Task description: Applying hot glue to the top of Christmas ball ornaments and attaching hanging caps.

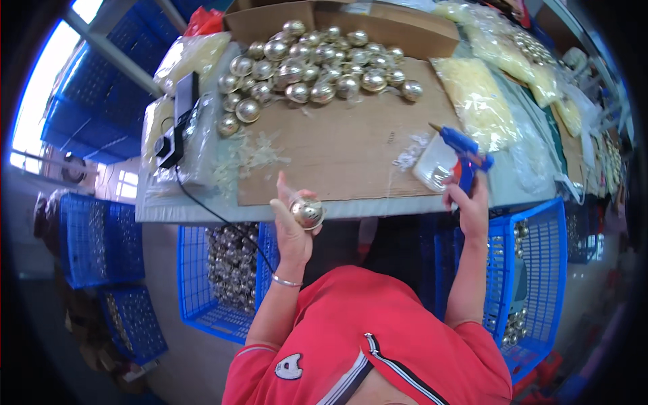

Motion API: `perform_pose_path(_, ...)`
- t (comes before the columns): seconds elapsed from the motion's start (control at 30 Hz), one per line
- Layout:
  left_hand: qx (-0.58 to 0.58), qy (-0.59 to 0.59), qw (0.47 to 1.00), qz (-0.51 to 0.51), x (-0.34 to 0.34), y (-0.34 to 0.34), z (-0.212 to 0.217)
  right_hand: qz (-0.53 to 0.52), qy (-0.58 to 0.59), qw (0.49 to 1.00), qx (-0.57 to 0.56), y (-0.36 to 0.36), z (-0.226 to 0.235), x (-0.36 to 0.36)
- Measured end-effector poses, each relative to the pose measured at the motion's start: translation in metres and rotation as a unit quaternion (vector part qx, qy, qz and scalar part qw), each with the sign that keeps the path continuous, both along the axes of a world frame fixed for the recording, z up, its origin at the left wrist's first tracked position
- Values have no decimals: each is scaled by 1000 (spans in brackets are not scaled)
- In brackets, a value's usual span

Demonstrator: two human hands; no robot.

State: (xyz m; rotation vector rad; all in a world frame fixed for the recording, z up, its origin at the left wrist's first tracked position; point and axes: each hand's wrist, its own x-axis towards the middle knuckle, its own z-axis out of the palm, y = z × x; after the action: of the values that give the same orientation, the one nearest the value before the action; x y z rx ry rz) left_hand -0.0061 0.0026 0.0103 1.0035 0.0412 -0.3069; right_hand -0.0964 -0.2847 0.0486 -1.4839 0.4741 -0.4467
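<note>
My left hand (293, 226) is closed around a shiny silver-gold ball (307, 212), just in front of the table's near edge. In my right hand (470, 202) is a blue glue gun (460, 143) with an orange trigger, its nozzle pointing up and to the left. Under the gun lies a small clear-and-white tray (433, 165), with a little heap of whitish bits (410, 154) beside it. Farther back, a big pile of similar shiny balls (317, 67) rests on a flat cardboard sheet (351, 152).
Pale strips (253, 158) lie scattered at the left. A black power strip (172, 145) and its cord are near the left edge. Bags of yellowish pieces (476, 101) lie at right. An open carton (378, 27) stands behind. Blue crates (196, 314) with balls flank me below.
</note>
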Motion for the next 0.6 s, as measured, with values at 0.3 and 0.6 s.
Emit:
perform_pose_path(0.3, 25, -14, 999, 24, 3, -1, -10, 247, 96, 949, 170, 93, -7, 6)
perform_pose_path(0.6, 39, -9, 999, 31, 3, -2, -9, 276, 129, 952, -9, 125, 3, 14)
